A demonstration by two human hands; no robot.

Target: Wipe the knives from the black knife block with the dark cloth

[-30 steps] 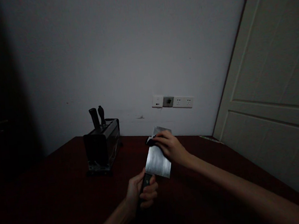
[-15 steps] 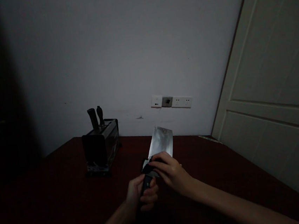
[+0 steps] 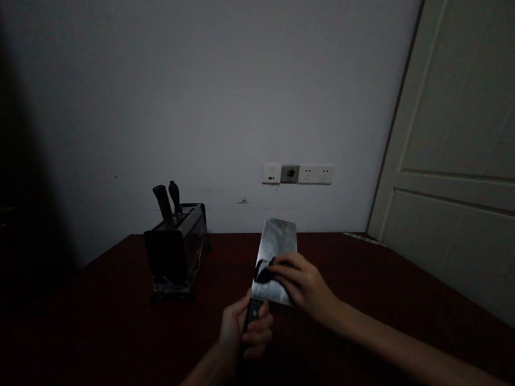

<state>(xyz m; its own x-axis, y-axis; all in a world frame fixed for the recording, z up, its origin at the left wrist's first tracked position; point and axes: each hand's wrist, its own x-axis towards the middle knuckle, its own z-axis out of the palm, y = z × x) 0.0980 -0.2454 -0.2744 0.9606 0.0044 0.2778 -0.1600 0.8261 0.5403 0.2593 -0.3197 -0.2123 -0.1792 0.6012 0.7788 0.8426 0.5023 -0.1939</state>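
Observation:
A cleaver [image 3: 277, 238] with a broad, shiny blade points away from me, its dark handle wrapped by the fingers of my left hand [image 3: 245, 327]. My right hand [image 3: 303, 282] pinches a bunched dark cloth [image 3: 265, 271] against the lower part of the blade, just above the handle. Some of the cloth is hidden beneath my fingers. The blade's far end is uncovered.
A knife block [image 3: 176, 246] with two dark handles sticking out stands to the left on the dark red table [image 3: 115, 328]. Behind the table is a wall with a row of sockets [image 3: 299, 173]. A pale panelled door [image 3: 467, 197] is at the right.
My right hand has slid the dark cloth up the blade, away from the handle, baring the blade's base. My left hand keeps its hold on the handle.

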